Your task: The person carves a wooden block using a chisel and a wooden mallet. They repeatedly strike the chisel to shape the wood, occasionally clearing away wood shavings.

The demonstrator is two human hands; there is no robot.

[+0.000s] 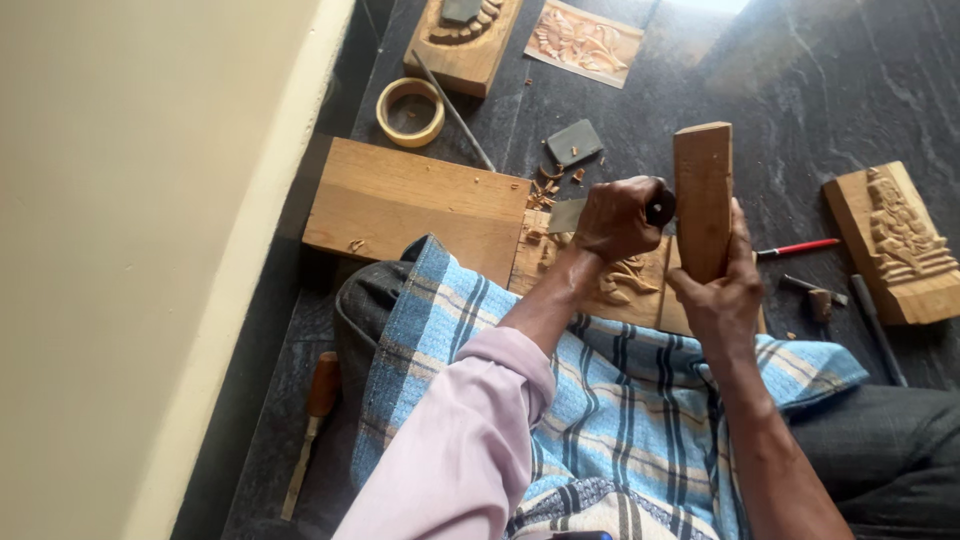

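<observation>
**Fingers on chisel and wooden mallet block, carving panel at the knees**

Fingers (612,205) of my left hand (618,222) are wrapped tight round a chisel (600,212), dark handle end showing at the right of the fist, flat blade pointing left and down onto the carved panel (630,285). My right hand (722,295) is clamped on the lower end of an upright wooden block (702,195), just beside the chisel handle; whether they touch I cannot tell.

Item, carved panel: pale wood, relief figure part cut, lying on the dark stone floor (800,90) against my blue checked cloth (600,400).

Item, plain plank (415,205): left of the panel, touching it, chips (545,190) scattered at the joint.

Item, grey sharpening stone (573,141): just beyond the chips.

Item, tape roll (410,111) and thin rod (455,112): farther left.

Item, second relief carving (898,243): well to the right, red pencil (797,248) between it and the block.

Item, wooden-handled chisel (310,430): on the floor by my left leg.
</observation>
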